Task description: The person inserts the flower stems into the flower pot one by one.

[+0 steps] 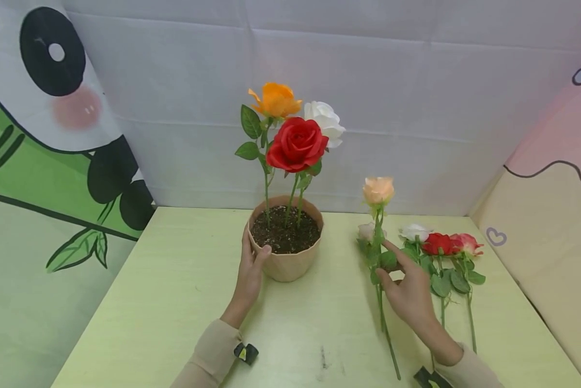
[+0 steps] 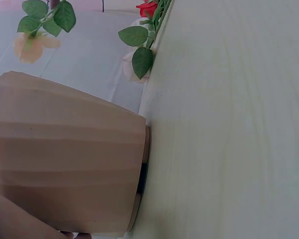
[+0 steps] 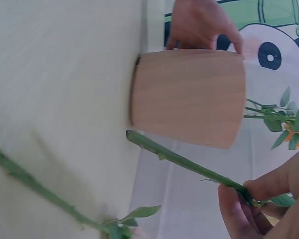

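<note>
My left hand (image 1: 250, 267) grips the side of a ribbed tan flowerpot (image 1: 290, 267), with the thumb near its front rim. Dark soil (image 1: 282, 237) fills the pot. An orange rose (image 1: 275, 99), a red rose (image 1: 297, 144) and a white rose (image 1: 325, 123) stand upright in it. To the right of the pot, my right hand (image 1: 408, 288) pinches the green stem (image 3: 184, 162) of a peach rose (image 1: 378, 191) between thumb and fingers. This rose is held upright above the table, its bloom on top. In the right wrist view, its cut end shows beside the pot's base.
Behind the held stem lies a pale pink rose (image 1: 366, 231). Farther right on the table (image 1: 174, 302) lie a white rose (image 1: 415, 231), a red rose (image 1: 438, 244) and a pink rose (image 1: 466, 245). A pale cloth backdrop (image 1: 183, 108) hangs behind the table.
</note>
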Action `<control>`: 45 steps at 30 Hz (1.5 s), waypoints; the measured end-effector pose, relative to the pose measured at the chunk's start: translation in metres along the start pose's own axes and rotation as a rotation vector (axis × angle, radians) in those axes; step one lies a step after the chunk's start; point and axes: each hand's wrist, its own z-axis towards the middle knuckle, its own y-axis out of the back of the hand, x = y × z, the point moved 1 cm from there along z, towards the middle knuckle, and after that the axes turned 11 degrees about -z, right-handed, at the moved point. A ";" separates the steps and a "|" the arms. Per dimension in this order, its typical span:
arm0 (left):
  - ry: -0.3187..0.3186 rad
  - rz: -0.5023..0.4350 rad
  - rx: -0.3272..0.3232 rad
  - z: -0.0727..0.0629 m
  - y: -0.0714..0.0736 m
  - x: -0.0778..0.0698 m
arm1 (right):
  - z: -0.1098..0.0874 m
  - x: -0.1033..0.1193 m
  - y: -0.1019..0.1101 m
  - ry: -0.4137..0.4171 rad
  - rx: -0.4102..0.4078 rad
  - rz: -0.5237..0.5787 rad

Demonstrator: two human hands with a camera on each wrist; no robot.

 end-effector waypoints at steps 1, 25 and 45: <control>0.003 0.006 0.000 0.001 0.001 0.002 | 0.002 0.003 0.002 0.011 -0.027 0.025; -0.030 0.056 0.010 -0.019 -0.029 -0.064 | 0.058 0.128 0.012 0.346 -0.259 0.590; 0.002 0.032 0.018 -0.027 -0.042 -0.089 | 0.085 0.176 -0.068 0.586 -0.246 0.512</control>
